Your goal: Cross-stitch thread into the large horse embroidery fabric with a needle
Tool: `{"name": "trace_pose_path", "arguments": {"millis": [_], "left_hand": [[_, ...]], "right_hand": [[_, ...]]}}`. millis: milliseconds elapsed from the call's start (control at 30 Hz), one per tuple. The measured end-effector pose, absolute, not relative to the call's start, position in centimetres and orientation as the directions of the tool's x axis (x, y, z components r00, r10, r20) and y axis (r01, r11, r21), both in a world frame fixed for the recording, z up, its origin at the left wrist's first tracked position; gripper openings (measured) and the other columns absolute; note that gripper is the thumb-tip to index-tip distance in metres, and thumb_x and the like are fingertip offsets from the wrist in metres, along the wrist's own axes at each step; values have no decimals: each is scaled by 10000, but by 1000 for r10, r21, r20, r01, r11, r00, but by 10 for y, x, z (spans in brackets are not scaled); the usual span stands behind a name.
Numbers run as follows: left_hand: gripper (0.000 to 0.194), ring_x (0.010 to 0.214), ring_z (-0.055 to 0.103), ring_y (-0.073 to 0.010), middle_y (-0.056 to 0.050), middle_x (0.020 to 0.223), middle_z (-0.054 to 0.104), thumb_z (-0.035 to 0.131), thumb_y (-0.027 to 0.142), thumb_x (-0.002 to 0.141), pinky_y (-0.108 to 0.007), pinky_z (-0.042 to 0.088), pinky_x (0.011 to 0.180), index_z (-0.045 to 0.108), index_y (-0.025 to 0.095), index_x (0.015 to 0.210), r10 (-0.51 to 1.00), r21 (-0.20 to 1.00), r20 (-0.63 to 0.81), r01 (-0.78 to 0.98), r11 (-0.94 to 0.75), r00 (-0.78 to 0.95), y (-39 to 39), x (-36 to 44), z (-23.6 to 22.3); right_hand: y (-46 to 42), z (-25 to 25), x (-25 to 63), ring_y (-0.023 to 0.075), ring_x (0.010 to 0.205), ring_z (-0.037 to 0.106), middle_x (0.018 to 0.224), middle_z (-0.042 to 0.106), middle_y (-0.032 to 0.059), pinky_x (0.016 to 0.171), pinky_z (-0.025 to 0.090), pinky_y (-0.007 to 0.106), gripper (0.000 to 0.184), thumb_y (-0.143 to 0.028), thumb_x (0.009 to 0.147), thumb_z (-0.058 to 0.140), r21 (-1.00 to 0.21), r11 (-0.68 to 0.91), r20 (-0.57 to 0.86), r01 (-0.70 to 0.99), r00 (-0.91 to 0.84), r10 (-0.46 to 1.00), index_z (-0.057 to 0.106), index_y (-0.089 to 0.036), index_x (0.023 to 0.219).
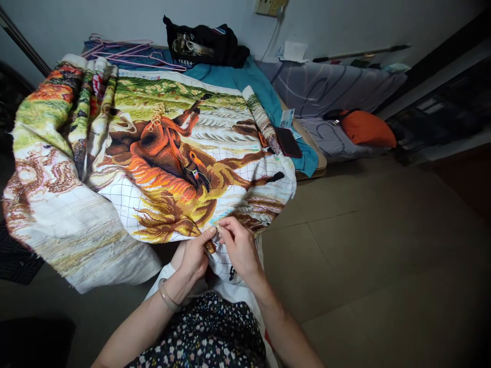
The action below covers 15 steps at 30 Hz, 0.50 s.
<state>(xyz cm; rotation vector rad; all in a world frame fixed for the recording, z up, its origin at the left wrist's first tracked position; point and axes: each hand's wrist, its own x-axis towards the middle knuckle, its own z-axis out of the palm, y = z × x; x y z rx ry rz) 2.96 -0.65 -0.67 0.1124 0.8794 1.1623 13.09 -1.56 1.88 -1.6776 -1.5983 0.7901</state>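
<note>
One large cross-stitch cloth (226, 176), white ground with a blue grid, worked in orange, brown, gold and green; draped in the near centre and left of the scene, its left part gathered in folds, its far right corner rolled. Left hand (195, 254): grasping the near edge, thumb on top, with a pale bangle (169, 296) at the wrist. Right hand (241, 251): just beside the left, thumb and forefinger drawn together at the cloth; whether needle, thread or fabric lies between them is too small to tell. A tangle of pale thread (156, 116) lies on the stitched area. Far left, pink hangers (126, 48); right of these, a black bag (207, 45). Beside the rolled corner, on teal fabric (305, 161), a dark phone (288, 142). Far right, an orange bag (368, 128) on patterned fabric (322, 135).
</note>
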Motion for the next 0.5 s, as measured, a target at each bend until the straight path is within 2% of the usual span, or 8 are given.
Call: {"name": "trace_pose_path", "arguments": {"millis": [67,133,167,233,300,367,433,500], "left_hand": [[315,787,663,-181,-51,813,739,821,204,558,-314,472,861,719,125,845,833,506,-540,-742,439,124,-7,29,-9],[333,863,669,-212,-61,849,742,819,216,564,-339,460,902,720,130,870,840,511,-527,-741,435,130,-7,29,-10],[346,913,666,-227,-64,877,743,819,216,565,-352,452,924,720,138,888,846,513,-518,-745,427,128,-7,29,-11],[373,998,648,-244,-63,928,741,820,207,565,-370,433,962,716,159,921,859,519,-499,-756,399,112,-7,29,-12],[383,1029,638,-240,-58,946,740,820,196,568,-372,419,987,713,176,935,867,526,-490,-762,378,92,-7,29,-13],[365,1017,642,-231,-54,946,740,818,195,573,-370,415,996,713,183,922,864,526,-495,-762,378,87,-7,29,-14],[332,990,650,-222,-52,948,739,815,195,578,-366,419,995,715,184,894,860,522,-504,-763,381,85,-8,29,-14],[299,975,654,-217,-51,953,738,810,192,582,-362,425,989,716,184,866,860,521,-504,-765,378,81,-9,30,-14]], "right_hand": [[-14,23,130,140,586,595,660,624,6,570,411,232,126,-226,880,454,-768,14,39,640,26,999,557,-196,814],[-14,31,133,130,542,579,629,602,-3,542,407,228,124,-236,883,461,-804,29,104,594,92,990,527,-198,785],[-14,37,137,122,524,575,656,612,-3,524,413,225,117,-254,893,458,-863,43,146,504,167,975,510,-201,803],[-15,54,150,103,471,559,739,639,-5,475,427,219,104,-302,918,446,-971,118,182,208,324,928,470,-216,865],[-15,75,167,85,393,499,694,618,-48,462,458,230,95,-323,919,464,-968,228,174,-101,378,909,438,-234,898],[-16,91,182,54,363,422,581,522,-105,633,545,298,111,-304,895,523,-897,368,235,-243,442,866,451,-228,861],[-18,95,188,40,389,408,560,485,-115,818,535,372,122,-281,874,565,-856,474,317,-207,515,797,478,-217,819],[-22,84,185,45,424,433,571,505,-98,792,533,338,94,-261,861,584,-890,443,340,-104,495,799,516,-212,818]]}}
